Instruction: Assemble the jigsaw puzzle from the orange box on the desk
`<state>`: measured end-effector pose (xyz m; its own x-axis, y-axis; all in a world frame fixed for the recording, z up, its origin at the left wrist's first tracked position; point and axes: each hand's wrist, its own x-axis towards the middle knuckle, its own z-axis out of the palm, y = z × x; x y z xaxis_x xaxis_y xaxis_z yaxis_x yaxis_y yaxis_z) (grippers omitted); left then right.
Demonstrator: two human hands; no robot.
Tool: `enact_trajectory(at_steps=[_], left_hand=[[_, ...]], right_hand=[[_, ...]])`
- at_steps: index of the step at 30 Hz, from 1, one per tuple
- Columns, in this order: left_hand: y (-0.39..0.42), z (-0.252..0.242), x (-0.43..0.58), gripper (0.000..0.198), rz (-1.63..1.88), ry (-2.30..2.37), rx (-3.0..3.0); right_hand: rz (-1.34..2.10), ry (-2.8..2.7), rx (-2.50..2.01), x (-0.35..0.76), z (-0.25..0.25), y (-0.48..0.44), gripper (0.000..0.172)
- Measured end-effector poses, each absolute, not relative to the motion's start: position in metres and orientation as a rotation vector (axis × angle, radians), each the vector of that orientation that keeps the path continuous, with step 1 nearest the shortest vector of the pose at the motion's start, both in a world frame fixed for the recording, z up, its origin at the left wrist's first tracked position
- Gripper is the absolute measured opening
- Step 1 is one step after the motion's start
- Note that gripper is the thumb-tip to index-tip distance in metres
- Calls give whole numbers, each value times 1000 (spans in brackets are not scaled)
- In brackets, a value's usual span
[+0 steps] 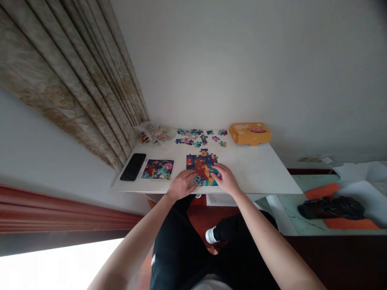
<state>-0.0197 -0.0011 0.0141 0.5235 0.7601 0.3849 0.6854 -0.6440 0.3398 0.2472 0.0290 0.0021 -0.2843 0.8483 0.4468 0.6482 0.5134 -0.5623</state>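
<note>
Puzzle [199,166], between left grip [182,184] and right grip [226,179]

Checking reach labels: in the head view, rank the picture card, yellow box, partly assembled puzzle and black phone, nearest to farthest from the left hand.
1. Partly assembled puzzle: right at the left hand.
2. Picture card: just left of the hand.
3. Black phone: farther left, beyond the card.
4. Yellow box: back right of the table.

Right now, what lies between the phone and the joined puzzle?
In the head view: the picture card beside the phone, then the left hand at the puzzle.
</note>
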Motion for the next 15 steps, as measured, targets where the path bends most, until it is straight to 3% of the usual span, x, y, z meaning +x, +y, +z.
enact_trajectory(at_steps=[3,15], left_hand=[[-3,16,-7,43,696,1133,2677],[-11,12,6,43,558,1130,2743]], right_hand=[[313,-2161,-1284,256,-4,33,36],[300,-2242,-1325,253,-6,28,33]])
